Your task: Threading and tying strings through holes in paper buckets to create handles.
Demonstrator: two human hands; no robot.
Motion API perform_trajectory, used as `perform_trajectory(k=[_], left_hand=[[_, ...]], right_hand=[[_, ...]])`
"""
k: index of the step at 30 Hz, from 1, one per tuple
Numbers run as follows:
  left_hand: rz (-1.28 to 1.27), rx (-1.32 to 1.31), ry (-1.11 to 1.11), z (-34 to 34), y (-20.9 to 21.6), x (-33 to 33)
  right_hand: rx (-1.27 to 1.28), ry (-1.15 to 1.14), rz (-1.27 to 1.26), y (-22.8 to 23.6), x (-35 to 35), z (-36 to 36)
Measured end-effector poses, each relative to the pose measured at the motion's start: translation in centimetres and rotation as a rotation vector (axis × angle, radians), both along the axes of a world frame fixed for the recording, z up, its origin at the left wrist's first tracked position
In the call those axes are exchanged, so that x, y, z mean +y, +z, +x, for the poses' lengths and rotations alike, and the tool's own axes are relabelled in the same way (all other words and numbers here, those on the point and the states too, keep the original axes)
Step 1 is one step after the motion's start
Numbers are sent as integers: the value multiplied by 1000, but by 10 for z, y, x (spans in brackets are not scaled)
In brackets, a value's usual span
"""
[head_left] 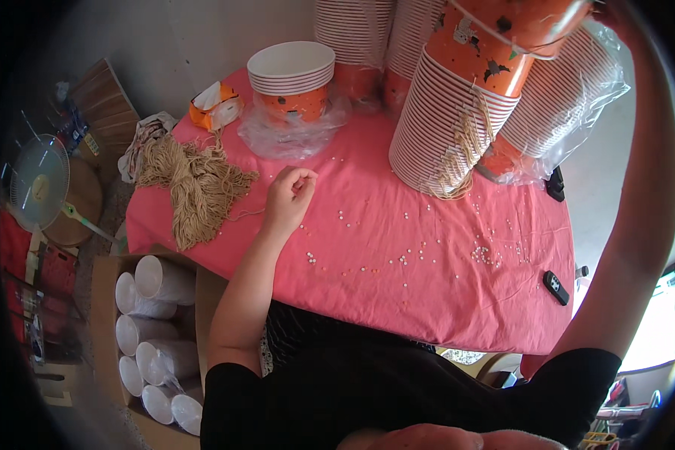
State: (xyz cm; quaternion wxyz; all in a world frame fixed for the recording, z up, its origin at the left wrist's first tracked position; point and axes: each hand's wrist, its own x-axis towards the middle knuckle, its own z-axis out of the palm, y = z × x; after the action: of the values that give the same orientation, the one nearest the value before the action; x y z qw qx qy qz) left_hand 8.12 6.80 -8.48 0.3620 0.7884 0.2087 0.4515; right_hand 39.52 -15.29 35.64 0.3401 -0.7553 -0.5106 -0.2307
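Note:
My left hand (290, 196) hovers over the pink tablecloth with its fingers curled in; nothing shows in its grasp. Just left of it lies a bundle of beige cords (202, 187), with one loose strand trailing toward my wrist. My right arm reaches far up to the top right, where my right hand (616, 16) is at the side of an orange paper bucket (517, 19), its fingers partly hidden by the picture's edge. That bucket sits atop a tall tilted stack of nested buckets (446, 112). Beige cord handles (469, 146) hang down the stack's side.
Wrapped bucket stacks (559, 97) stand behind, with a shorter stack (291, 71) at the back left beside an orange packet (216, 105). Small white bits dot the pink cloth (352, 300). A black remote (555, 288) lies at the right edge. A carton (202, 300) holds several cup stacks.

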Motion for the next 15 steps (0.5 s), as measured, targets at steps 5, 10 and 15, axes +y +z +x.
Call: perform_trajectory(k=[5, 10, 15], left_hand=[[-22, 7, -8, -2, -1, 1], [21, 17, -13, -2, 3, -1], [25, 28, -29, -2, 6, -3]], right_hand=[[373, 49, 52, -4, 29, 12], [449, -94, -175, -12, 38, 20], [597, -183, -286, -31, 55, 51]])
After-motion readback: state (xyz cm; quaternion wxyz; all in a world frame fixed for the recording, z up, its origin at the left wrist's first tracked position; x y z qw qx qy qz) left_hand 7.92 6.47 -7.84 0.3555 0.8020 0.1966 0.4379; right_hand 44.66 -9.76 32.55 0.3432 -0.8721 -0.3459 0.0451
